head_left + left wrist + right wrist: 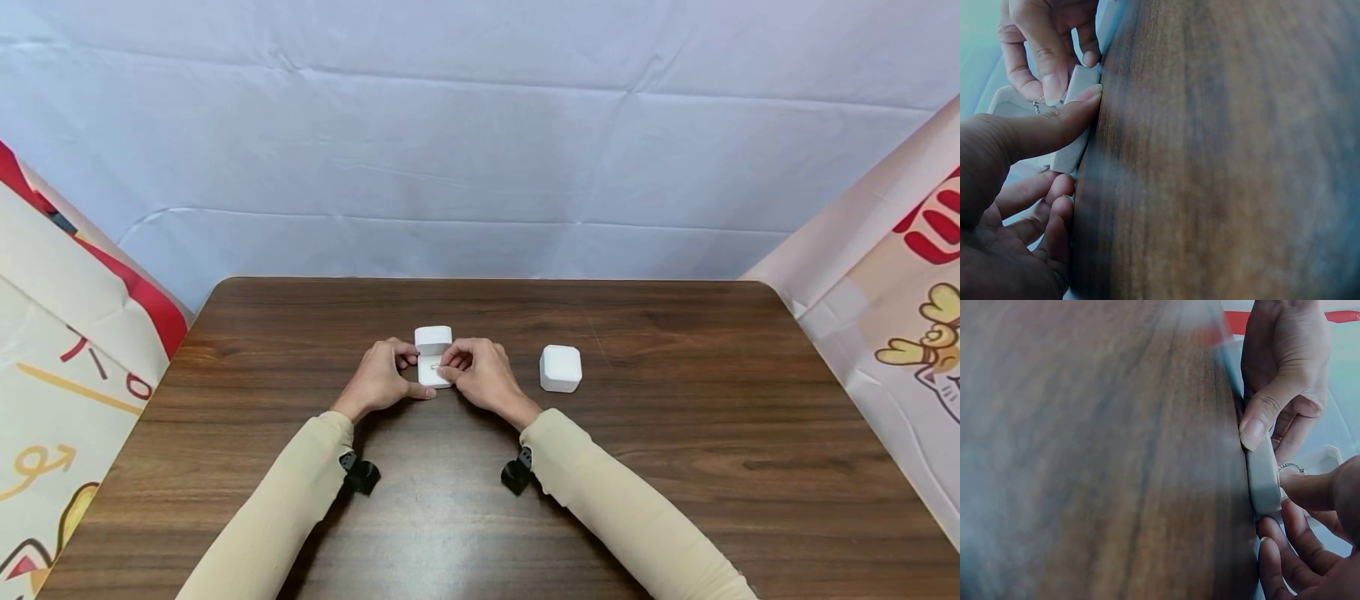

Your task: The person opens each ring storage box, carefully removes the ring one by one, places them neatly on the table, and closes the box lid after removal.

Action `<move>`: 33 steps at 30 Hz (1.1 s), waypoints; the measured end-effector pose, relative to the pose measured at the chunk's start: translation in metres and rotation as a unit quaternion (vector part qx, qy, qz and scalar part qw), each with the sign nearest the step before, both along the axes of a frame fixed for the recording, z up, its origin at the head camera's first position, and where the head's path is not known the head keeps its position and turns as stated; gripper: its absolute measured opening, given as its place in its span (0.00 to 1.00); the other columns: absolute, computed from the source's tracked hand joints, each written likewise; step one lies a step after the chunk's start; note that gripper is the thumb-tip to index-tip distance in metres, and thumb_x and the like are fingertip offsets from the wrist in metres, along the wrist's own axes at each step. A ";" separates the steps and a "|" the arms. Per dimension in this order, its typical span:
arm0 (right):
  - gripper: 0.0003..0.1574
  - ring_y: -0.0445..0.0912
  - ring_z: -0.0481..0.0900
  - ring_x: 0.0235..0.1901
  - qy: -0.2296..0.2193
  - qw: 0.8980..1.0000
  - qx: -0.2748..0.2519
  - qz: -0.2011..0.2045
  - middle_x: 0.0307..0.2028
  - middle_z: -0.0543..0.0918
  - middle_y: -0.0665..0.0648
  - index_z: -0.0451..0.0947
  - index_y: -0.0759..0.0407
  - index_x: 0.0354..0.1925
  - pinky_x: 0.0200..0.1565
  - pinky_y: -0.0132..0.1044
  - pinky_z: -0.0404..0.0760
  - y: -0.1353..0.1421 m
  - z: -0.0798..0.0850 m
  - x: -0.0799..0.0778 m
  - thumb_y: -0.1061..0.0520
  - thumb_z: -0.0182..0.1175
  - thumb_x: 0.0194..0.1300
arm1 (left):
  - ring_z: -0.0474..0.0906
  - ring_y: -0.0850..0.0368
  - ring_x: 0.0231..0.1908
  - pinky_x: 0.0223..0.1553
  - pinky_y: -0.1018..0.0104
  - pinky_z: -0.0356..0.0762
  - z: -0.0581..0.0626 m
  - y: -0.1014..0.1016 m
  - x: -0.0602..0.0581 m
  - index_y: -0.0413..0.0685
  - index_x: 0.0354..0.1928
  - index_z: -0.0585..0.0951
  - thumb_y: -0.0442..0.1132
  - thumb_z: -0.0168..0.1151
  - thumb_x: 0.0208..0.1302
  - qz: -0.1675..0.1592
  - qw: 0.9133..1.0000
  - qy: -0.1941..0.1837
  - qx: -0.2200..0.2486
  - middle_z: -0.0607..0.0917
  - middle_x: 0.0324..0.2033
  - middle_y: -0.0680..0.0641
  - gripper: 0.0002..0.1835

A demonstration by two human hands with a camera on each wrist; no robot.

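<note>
A white ring box stands on the table with its lid raised at the back. My left hand holds the box's base from the left, thumb along the front side and the other fingers at the side and back. In the right wrist view a silver-coloured ring with a beaded-looking band stands up out of the base. My right hand pinches that ring between thumb and fingers, which partly hide it. How deep the ring sits in the insert cannot be seen.
A second white box, closed, stands on the brown wooden table to the right of my right hand. Pale cloth hangs behind the table's far edge, and printed cloths hang at both sides.
</note>
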State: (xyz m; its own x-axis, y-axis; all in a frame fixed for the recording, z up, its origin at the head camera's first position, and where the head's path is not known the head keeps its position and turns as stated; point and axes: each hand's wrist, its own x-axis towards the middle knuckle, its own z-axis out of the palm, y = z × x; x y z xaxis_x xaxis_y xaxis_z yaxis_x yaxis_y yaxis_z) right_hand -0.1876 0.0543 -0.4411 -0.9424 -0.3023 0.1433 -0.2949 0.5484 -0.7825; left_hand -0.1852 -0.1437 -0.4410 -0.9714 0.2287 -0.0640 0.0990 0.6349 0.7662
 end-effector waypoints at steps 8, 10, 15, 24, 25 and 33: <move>0.06 0.39 0.80 0.26 0.000 1.000 0.002 -0.007 0.24 0.83 0.46 0.85 0.53 0.30 0.33 0.33 0.78 0.000 0.002 0.001 0.59 0.74 0.61 | 0.73 0.47 0.42 0.45 0.56 0.71 -0.001 0.000 0.000 0.34 0.48 0.84 0.38 0.86 0.44 0.000 1.000 0.001 -0.001 0.81 0.41 0.44 0.29; 0.06 0.39 0.81 0.26 -0.003 1.000 0.000 -0.009 0.25 0.83 0.46 0.85 0.53 0.30 0.33 0.34 0.78 0.001 0.003 0.001 0.59 0.74 0.61 | 0.73 0.47 0.42 0.45 0.56 0.71 0.000 0.000 0.000 0.34 0.48 0.84 0.38 0.86 0.44 0.001 1.000 0.000 0.000 0.81 0.41 0.44 0.29; 0.06 0.41 0.82 0.27 -0.011 1.000 -0.006 -0.010 0.25 0.84 0.46 0.85 0.52 0.29 0.34 0.34 0.79 0.002 0.004 0.001 0.59 0.74 0.61 | 0.73 0.47 0.42 0.45 0.55 0.71 0.001 0.000 0.001 0.33 0.49 0.83 0.38 0.86 0.44 0.000 1.000 0.000 0.003 0.81 0.41 0.44 0.29; 0.06 0.41 0.82 0.28 -0.012 1.000 -0.011 0.002 0.26 0.84 0.46 0.85 0.53 0.30 0.35 0.35 0.80 0.005 0.006 0.004 0.60 0.73 0.62 | 0.72 0.47 0.43 0.45 0.55 0.71 0.000 0.000 0.001 0.34 0.49 0.83 0.38 0.86 0.44 0.002 1.000 -0.002 0.003 0.81 0.41 0.43 0.29; 0.06 0.41 0.82 0.28 -0.014 1.000 -0.010 0.003 0.26 0.84 0.46 0.85 0.52 0.30 0.35 0.35 0.80 0.005 0.006 0.005 0.60 0.73 0.62 | 0.72 0.47 0.43 0.45 0.55 0.71 0.000 0.000 0.001 0.34 0.49 0.83 0.38 0.86 0.44 0.002 1.000 -0.001 0.003 0.81 0.41 0.43 0.29; 0.07 0.40 0.80 0.26 -0.020 0.999 0.009 0.025 0.25 0.82 0.45 0.84 0.51 0.29 0.34 0.34 0.78 0.008 0.013 0.013 0.59 0.71 0.63 | 0.73 0.48 0.41 0.44 0.57 0.71 -0.002 0.001 0.000 0.34 0.47 0.84 0.38 0.86 0.42 0.002 1.000 0.006 0.002 0.81 0.40 0.45 0.29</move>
State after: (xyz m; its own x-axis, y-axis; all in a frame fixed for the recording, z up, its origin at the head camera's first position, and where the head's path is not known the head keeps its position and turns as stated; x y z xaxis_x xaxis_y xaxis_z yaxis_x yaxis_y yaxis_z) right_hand -0.1745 0.0628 -0.4281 -0.9308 -0.3516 0.1004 -0.2913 0.5470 -0.7849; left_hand -0.1850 -0.1431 -0.4428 -0.9730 0.2250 -0.0513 0.1057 0.6323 0.7674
